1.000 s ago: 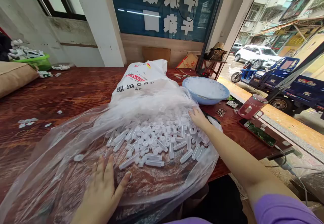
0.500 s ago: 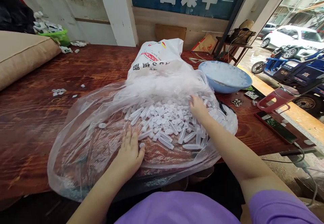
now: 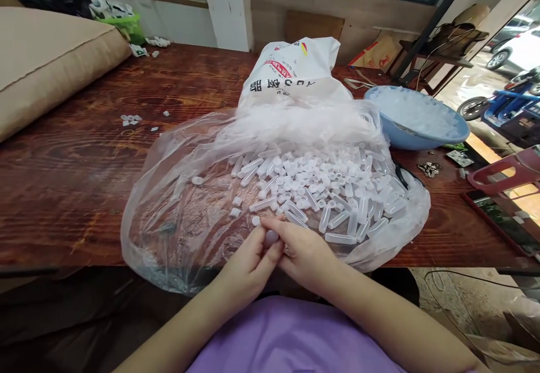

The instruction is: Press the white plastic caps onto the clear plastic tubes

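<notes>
A heap of small clear plastic tubes and white caps (image 3: 320,187) lies on an opened clear plastic bag (image 3: 177,221) spread over the wooden table (image 3: 76,159). My left hand (image 3: 247,269) and my right hand (image 3: 301,252) meet at the near edge of the bag, fingers pinched together around a small white plastic piece (image 3: 271,237). Loose caps (image 3: 236,207) lie just beyond my fingers.
A white printed sack (image 3: 295,69) lies behind the heap. A blue basin (image 3: 415,117) of white pieces sits at the right. A phone (image 3: 502,218) and a red cup (image 3: 504,170) are at the far right, a tan cushion (image 3: 50,63) at the far left.
My right hand left the heap and came back toward me. My left hand lifted off the bag. Both now meet at the near edge, closed on a small piece. The camera tilted down.
</notes>
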`<state>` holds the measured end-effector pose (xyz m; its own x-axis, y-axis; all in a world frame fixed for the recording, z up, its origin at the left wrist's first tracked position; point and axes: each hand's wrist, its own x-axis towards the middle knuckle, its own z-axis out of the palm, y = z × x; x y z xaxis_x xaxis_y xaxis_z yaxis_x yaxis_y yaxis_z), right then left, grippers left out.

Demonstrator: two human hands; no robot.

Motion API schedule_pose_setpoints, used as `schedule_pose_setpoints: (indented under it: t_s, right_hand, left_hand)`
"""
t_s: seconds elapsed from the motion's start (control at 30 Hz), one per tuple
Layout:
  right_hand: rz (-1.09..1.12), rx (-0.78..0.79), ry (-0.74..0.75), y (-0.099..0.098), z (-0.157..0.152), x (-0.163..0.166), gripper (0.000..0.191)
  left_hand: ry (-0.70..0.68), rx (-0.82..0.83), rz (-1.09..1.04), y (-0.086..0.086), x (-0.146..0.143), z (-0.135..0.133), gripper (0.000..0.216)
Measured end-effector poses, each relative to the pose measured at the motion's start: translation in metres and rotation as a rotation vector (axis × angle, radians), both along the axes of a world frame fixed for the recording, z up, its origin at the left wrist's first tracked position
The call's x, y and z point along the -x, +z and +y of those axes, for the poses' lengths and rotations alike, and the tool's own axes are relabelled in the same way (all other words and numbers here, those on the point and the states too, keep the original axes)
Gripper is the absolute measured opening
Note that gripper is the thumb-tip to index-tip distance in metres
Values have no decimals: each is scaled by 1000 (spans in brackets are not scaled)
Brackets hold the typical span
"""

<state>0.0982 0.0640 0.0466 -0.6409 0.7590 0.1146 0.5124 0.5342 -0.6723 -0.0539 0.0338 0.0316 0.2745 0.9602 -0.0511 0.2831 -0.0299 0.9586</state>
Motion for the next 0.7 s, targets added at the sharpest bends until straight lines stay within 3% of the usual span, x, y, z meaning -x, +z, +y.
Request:
schedule_pose_setpoints:
  t_s: [0.1, 0.23, 0.37, 0.47, 0.57, 0.7]
  right_hand:
    - [-94, 102, 34, -3, -4, 7, 59]
    - [-247, 11, -34, -2, 9, 16, 44]
    - [-405, -115, 23, -13, 20, 40, 34]
    - [-445, -93, 72, -20, 22, 49, 25]
    - [-309, -28, -11, -20, 17, 39, 19]
    - [114, 89, -184, -14, 5, 13, 17]
  left_hand:
    - [156, 29, 10, -8, 6, 1, 38]
    - [387, 0, 255, -13, 36, -1, 31]
    - [241, -8, 341, -14, 46, -7, 26]
    - [193, 70, 128, -12, 39, -9, 31]
    - [358, 185, -140, -8, 34, -8, 38]
    - [581, 232, -536, -6, 26, 4, 40]
